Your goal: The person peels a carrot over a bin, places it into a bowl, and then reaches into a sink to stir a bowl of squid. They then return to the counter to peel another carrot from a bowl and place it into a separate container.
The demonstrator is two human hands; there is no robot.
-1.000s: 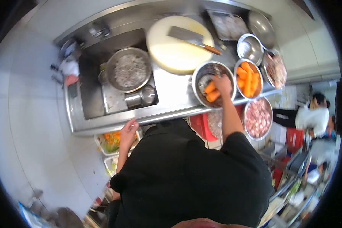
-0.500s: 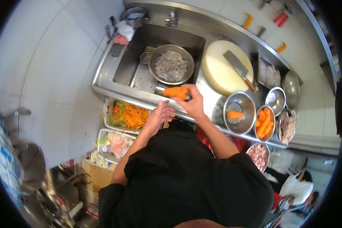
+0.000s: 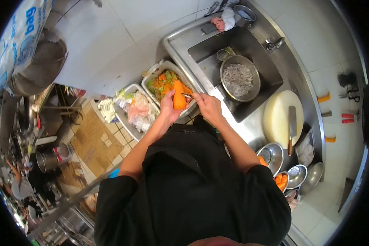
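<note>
Over a white bin of orange and green peelings (image 3: 161,86), my left hand (image 3: 169,107) is wrapped round a large orange carrot (image 3: 178,98), which points up and away from me. My right hand (image 3: 208,106) is closed on a small metal tool (image 3: 187,95) whose tip meets the carrot's right side; it looks like a peeler, though most of it is hidden in the fingers. Beside this bin stands a second white bin (image 3: 125,119) with pale plastic and scraps in it.
To the right, a metal bowl of greyish strips (image 3: 238,80) sits in the sink (image 3: 270,74). A cleaver (image 3: 292,123) lies on a thick round board (image 3: 274,119). Metal bowls (image 3: 273,156) stand nearer me, some with carrots. Other people (image 3: 22,184) are at far left.
The view has turned toward the bins. Both hands have moved from the sink's edge to over the peelings; my left hand, open before, now holds the carrot, and my right hand holds the tool.
</note>
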